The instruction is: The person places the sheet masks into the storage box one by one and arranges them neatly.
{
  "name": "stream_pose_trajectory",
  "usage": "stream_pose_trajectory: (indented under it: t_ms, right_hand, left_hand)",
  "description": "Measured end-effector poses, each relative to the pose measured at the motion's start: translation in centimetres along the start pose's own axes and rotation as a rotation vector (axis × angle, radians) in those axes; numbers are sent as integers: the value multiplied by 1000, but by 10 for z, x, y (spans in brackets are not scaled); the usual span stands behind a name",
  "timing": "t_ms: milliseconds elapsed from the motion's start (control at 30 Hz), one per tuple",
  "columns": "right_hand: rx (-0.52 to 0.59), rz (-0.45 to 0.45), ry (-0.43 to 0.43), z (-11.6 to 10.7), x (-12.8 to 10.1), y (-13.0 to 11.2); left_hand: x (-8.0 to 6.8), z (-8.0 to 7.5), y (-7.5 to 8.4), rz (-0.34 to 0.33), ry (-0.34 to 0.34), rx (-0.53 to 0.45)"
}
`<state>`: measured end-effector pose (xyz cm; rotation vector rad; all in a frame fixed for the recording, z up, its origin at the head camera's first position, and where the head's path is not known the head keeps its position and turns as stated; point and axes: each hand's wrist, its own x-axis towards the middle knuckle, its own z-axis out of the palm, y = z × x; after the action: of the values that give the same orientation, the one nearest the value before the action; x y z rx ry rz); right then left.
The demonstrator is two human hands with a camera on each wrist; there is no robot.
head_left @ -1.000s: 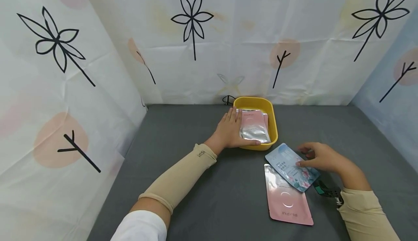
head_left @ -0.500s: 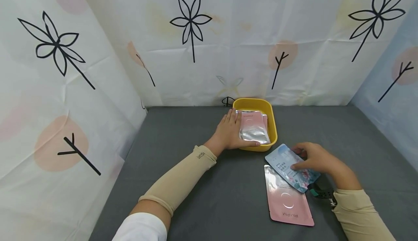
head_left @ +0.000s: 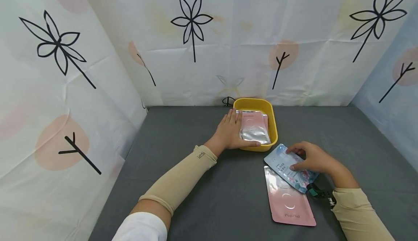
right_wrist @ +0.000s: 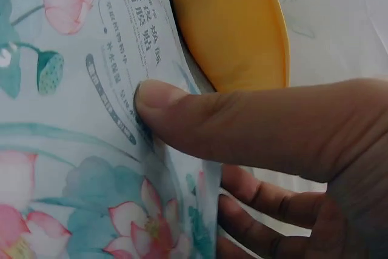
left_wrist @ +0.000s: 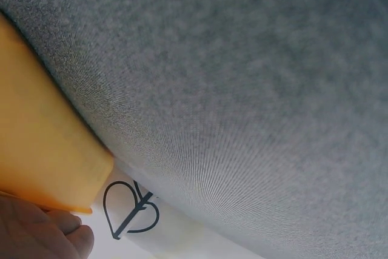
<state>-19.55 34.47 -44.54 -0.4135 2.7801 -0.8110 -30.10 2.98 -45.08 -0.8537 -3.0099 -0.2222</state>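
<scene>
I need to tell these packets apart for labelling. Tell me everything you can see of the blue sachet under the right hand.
The blue sachet is a flat, glossy, rectangular packet, pale blue with pink lotus flowers, green stems and lines of dark print. It lies tilted beside the yellow tray, overlapping the top of the pink sachet on the grey mat. The right hand pinches its right edge, thumb on top, fingers curled beneath.
</scene>
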Motion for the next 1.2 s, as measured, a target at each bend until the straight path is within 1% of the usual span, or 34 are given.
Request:
stream_pose_trajectory:
  t_ms: [267,500,667,833,900,1000,1133,1200]
  right_hand:
    - [120,-29,-5,0,1,7]
    - [121,-49,49,0,2,15]
    - [154,-67,90,-1,1,18]
    - [198,-20,112,-2,-1,17]
    - [199,-2,126,-4,-2,18]
    - [170,-5,180,-5,-2,19]
    - [134,-17,290,-8,-3,19]
    - [144,-13,336,-10,-5,16]
  left_hand:
    - [0,1,0,-2,-11,19]
    - [0,-1,0,8,5,19]
    - [-1,-1,1,7,5,26]
    - [-1,0,1,6,3,23]
    - [0,0,1,4,-2,19]
    - [0,1,1,2,-5,16]
    - [0,1,0,-1,-6,17]
    - [0,1,0,0,-6,16]
